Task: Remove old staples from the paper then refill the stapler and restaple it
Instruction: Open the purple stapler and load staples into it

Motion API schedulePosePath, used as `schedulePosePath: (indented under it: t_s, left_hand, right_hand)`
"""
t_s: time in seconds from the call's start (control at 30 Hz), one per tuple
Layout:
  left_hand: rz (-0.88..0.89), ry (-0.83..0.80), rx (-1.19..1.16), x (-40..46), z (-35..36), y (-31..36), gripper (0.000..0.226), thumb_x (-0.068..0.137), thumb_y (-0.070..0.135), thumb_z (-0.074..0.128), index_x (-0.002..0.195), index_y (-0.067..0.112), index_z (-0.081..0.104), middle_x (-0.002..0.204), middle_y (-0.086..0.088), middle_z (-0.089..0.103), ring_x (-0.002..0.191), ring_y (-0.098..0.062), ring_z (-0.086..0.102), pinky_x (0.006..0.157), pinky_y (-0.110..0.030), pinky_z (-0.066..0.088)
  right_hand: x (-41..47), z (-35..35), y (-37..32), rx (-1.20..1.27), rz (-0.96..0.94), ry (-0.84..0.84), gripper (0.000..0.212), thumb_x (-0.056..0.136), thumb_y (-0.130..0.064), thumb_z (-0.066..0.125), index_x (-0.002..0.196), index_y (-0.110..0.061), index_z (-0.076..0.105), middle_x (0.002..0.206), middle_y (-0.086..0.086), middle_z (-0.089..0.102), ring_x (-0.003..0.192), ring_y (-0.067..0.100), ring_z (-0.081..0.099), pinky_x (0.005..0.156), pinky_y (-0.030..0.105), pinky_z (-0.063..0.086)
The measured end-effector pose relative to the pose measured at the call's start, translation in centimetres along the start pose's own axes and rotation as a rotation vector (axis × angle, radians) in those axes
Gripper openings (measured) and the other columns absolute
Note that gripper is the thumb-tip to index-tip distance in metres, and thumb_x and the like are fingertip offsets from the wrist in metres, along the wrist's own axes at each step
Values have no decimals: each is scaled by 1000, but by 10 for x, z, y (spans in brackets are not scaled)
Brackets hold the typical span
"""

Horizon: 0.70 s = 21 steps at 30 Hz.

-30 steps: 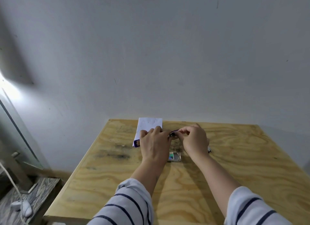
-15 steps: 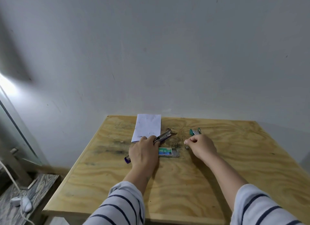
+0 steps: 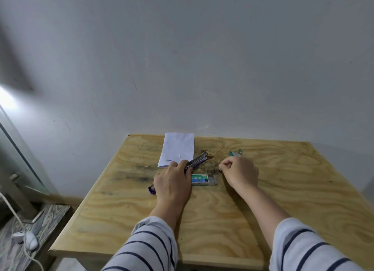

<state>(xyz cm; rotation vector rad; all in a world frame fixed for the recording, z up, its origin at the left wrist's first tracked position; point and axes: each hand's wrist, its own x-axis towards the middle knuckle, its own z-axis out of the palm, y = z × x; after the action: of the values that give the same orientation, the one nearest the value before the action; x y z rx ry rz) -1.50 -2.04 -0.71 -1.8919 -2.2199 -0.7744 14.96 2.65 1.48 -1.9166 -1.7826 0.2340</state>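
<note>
A purple stapler [image 3: 197,160] lies opened flat on the plywood table [image 3: 212,220], its metal magazine pointing up-right and its purple end at lower left. My left hand [image 3: 173,179] presses down on its middle and grips it. White paper [image 3: 178,149] lies at the table's far edge, just behind the stapler. A green staple box [image 3: 203,179] sits between my hands. My right hand [image 3: 239,169] rests to the right of the box with fingers curled, thumb and forefinger pinched; whether it holds staples I cannot tell. A teal staple remover [image 3: 235,153] lies just behind my right hand.
A grey wall rises directly behind the table. On the floor at lower left lie a white cable and a small white device [image 3: 26,238]. A glass panel [image 3: 22,155] leans at the left.
My hands have parted: the left laid the opened stapler down on the table, and the right moved to the right, close to the staple remover. The staple box has come into view.
</note>
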Motion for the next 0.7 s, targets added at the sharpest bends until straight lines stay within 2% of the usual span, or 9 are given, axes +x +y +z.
schedulePosePath:
  t_s: [0.1,0.2,0.33,0.4,0.5,0.53,0.63,0.7]
  left_hand:
    - [-4,13,-7,0,0,0,27,95,45,39,100,30,60,81,6,61,68,-19,58,55,-29,32]
    - [-2,23,-6,-3,2,-1,26,93,45,41,99,29,62,80,5,61,67,-20,59,57,-29,36]
    - [6,31,-1,-6,0,-1,26,94,45,41,101,31,62,82,6,62,69,-19,59,59,-29,34]
    - [10,35,6,-7,-1,-1,26,94,45,41,101,31,62,83,5,63,70,-19,59,59,-29,33]
    - [13,41,-2,-6,-1,-1,26,94,44,42,101,31,63,83,5,63,69,-19,59,59,-29,32]
    - [14,44,-4,-6,0,-1,26,94,44,42,101,30,63,82,5,63,69,-19,59,59,-29,32]
    - [19,49,-6,-5,1,-2,26,94,44,42,100,30,63,80,5,62,66,-19,58,58,-29,33]
    - [19,47,0,-4,2,-2,26,93,44,42,99,29,63,79,5,62,65,-19,57,58,-28,33]
  right_hand:
    - [-6,-10,-7,132,-215,-172,10,85,-32,62,82,-27,71,92,-8,70,87,10,60,83,37,52]
    - [-11,-16,-16,-65,-313,-309,14,87,-30,60,90,-26,73,97,-11,71,82,9,62,81,31,51]
    - [-10,-11,-19,-202,-274,-245,14,85,-32,62,89,-25,74,93,-7,72,84,14,62,92,40,47]
    - [-9,-7,-21,-267,-258,-232,17,84,-36,63,89,-23,73,85,-5,71,78,16,62,89,37,46]
    - [-7,-4,-23,-324,-217,-236,17,85,-32,62,94,-20,70,86,-3,69,77,18,61,73,30,46]
    - [-6,-4,-23,-320,-195,-241,17,85,-30,62,96,-20,70,88,-2,69,79,19,61,71,29,44]
    - [-4,-3,-25,-311,-157,-254,15,86,-25,61,98,-21,69,93,-3,70,87,20,61,78,35,40]
    - [-3,-3,-28,-313,-131,-266,14,85,-25,61,96,-21,69,91,-3,70,83,19,62,72,32,40]
